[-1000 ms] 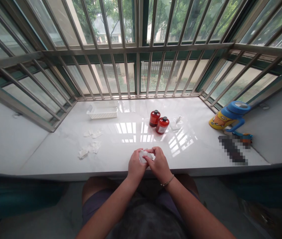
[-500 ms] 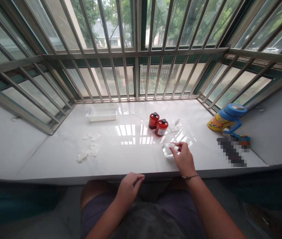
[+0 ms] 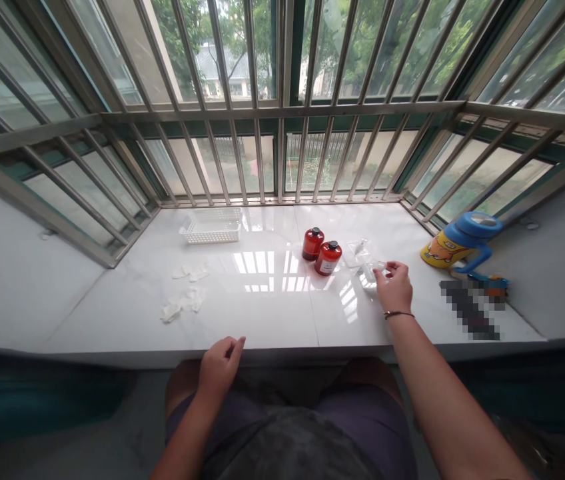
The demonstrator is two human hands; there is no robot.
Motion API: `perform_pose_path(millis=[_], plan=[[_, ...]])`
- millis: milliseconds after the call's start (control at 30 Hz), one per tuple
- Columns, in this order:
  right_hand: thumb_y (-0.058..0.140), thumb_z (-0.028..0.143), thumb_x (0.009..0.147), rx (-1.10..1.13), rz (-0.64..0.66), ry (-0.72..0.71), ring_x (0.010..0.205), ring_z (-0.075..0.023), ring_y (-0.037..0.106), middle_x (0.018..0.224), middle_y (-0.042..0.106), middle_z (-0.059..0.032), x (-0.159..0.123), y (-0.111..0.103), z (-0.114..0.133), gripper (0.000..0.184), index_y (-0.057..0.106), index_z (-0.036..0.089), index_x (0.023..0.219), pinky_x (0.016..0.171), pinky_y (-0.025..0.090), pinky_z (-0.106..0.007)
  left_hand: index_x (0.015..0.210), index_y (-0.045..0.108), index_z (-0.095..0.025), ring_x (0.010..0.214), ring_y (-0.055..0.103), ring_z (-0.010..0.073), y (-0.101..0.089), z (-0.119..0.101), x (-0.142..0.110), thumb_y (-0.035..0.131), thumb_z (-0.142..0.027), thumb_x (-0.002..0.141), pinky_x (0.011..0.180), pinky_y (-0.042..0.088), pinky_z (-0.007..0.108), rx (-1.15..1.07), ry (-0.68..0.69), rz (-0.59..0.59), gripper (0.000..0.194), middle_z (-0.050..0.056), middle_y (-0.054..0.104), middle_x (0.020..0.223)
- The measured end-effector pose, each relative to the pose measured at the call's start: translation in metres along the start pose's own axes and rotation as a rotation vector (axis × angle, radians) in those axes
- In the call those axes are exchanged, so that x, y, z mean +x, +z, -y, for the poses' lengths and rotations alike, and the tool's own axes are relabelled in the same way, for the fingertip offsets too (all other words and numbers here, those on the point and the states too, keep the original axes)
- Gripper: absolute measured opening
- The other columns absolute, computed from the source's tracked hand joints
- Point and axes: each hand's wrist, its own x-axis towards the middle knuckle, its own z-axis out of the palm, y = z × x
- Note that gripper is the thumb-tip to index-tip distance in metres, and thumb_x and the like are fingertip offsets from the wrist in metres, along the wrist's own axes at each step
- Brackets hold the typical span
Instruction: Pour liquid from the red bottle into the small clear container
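Note:
My right hand [image 3: 396,287] reaches out over the white sill [image 3: 272,307] and pinches a small clear plastic packet [image 3: 371,273], just right of two red bottles with black caps [image 3: 321,251]. Another clear packet [image 3: 358,250] lies right behind it. My left hand [image 3: 220,363] hovers at the sill's front edge with fingers loosely curled and holds nothing.
A white slotted basket [image 3: 211,227] stands at the back left. Crumpled white tissues [image 3: 182,300] lie on the left. A blue and yellow jug [image 3: 457,241] lies at the right, beside a blurred-out dark item [image 3: 470,308]. Metal window bars [image 3: 277,107] enclose the sill.
Both hands held the small clear thing together near the front edge. My right hand has since carried it right and back, beside the bottles. My left hand dropped back to the sill's edge.

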Motion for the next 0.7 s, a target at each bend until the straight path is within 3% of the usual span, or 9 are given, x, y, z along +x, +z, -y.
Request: perform_pose_path(millis=[200,333,467,567,700], plan=[[0.063,0.061,0.089,0.010,0.011,-0.074,0.104,-0.0313,0.064,0.129,0.067,-0.0207,-0.010,-0.010,-0.004,0.065,0.051,0.017,0.135,0.089,0.051,-0.046,0.070,0.058,-0.025,0.065,0.055,0.0197,-0.010,0.002,0.038,0.053,-0.049,0.103,0.070,0.040,0.031,0.117,0.061,-0.124,0.041,0.000,0.059,0.066],[0.058,0.060,0.096,-0.052,-0.075,-0.215,0.124,-0.0383,0.058,0.134,0.061,-0.0243,-0.048,-0.021,-0.022,0.062,0.052,0.015,0.138,0.104,0.048,-0.056,0.097,0.067,-0.023,0.097,0.066,0.0298,-0.026,0.024,0.058,0.047,-0.039,0.103,0.095,0.049,0.040,0.240,0.056,-0.199,0.027,0.011,0.075,0.099],[0.053,0.054,0.100,-0.102,-0.059,-0.351,0.136,-0.0402,0.054,0.138,0.061,-0.0248,-0.089,-0.022,-0.037,0.052,0.053,0.016,0.135,0.115,0.040,-0.061,0.116,0.068,-0.015,0.119,0.063,0.0375,-0.047,0.052,0.077,0.048,-0.032,0.098,0.111,0.045,0.050,0.384,-0.028,-0.206,0.032,0.021,0.072,0.123],[0.053,0.053,0.100,-0.128,-0.030,-0.327,0.135,-0.0405,0.056,0.138,0.062,-0.0247,-0.103,-0.019,-0.039,0.051,0.055,0.015,0.134,0.115,0.041,-0.060,0.115,0.071,-0.015,0.127,0.058,0.0394,-0.056,0.060,0.087,0.051,-0.034,0.096,0.109,0.046,0.052,0.470,-0.113,-0.186,0.033,0.022,0.068,0.133],[0.054,0.054,0.099,-0.160,-0.002,-0.279,0.130,-0.0403,0.058,0.135,0.065,-0.0236,-0.103,-0.017,-0.037,0.051,0.058,0.015,0.132,0.112,0.042,-0.058,0.096,0.074,-0.018,0.131,0.053,0.0411,-0.062,0.057,0.097,0.056,-0.033,0.092,0.108,0.043,0.055,0.372,-0.203,-0.179,0.023,0.020,0.068,0.133]])
